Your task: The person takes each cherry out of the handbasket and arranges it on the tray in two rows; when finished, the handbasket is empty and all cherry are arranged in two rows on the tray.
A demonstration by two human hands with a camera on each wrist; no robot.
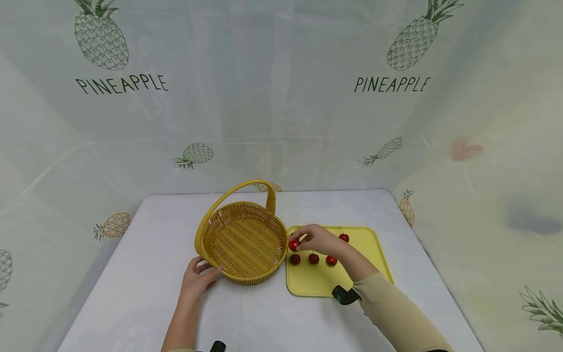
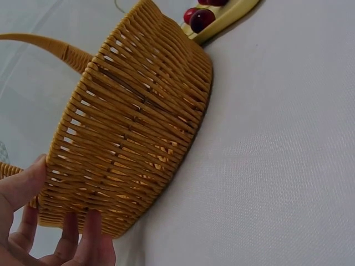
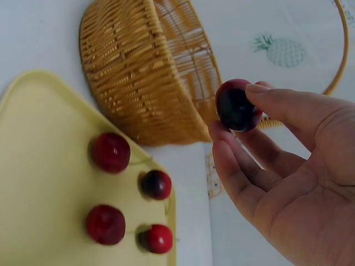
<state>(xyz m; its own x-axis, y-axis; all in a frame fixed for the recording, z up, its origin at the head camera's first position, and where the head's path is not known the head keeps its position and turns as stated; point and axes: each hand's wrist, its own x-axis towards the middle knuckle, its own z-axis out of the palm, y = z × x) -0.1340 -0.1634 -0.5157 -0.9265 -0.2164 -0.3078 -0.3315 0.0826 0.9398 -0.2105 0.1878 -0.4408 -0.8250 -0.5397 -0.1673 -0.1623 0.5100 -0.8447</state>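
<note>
A round yellow-brown wicker basket (image 1: 246, 239) with a tall arched handle stands on the table. My left hand (image 1: 198, 279) holds it at its near left side, thumb at the rim (image 2: 47, 160) and fingers against the outer weave. Between thumb and fingertips, my right hand (image 1: 318, 239) pinches a dark red cherry (image 3: 238, 105). That cherry is raised above the tray's left edge, close to the basket's right side. On the yellow tray (image 1: 312, 283) lie several more cherries (image 1: 313, 258), some with thin stems. My right hand and forearm hide part of the tray.
A white cloth covers the table (image 1: 145, 274), and the tray lies just right of the basket. Behind the table hangs a pale curtain (image 1: 281, 122) printed with pineapples. A black strap end (image 1: 345, 295) sticks out by the right sleeve, over the tray's near edge.
</note>
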